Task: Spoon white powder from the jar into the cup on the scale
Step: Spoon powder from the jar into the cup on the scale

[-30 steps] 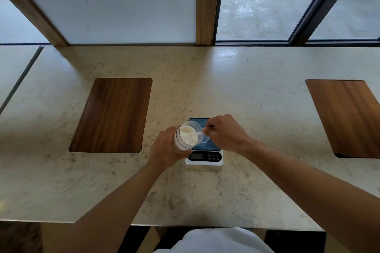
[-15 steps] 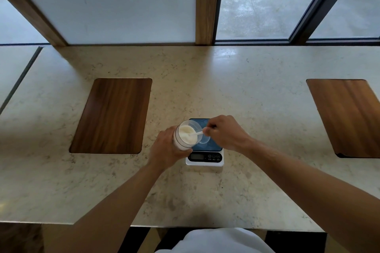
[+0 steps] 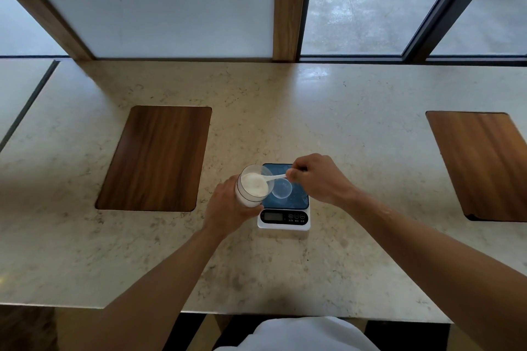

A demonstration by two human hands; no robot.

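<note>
Dipping a white spoon [image 3: 274, 177] into the tilted jar [image 3: 252, 189] just left of the scale [image 3: 283, 218], right hand [image 3: 318, 179] pinches its handle, left hand [image 3: 228, 208] wraps jar; clear cup [image 3: 281, 188] on scale prob. light, tippy; powder loose, so keep spoon level.

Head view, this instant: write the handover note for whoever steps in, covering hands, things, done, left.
Left hand: wrapped around the open jar, holding it tilted toward the scale, at its left edge.
Right hand: pinching the white spoon by its handle; the bowl end is inside the jar mouth, in the white powder.
Cup: clear, upright on the scale's blue platform, right beside the jar.
Done: jar open, spoon in the powder. Whether any powder is in the cup yet, and what the display reads, cannot be made out.
Left: lift the spoonful, tip it into the cup, repeat as needed.
</note>
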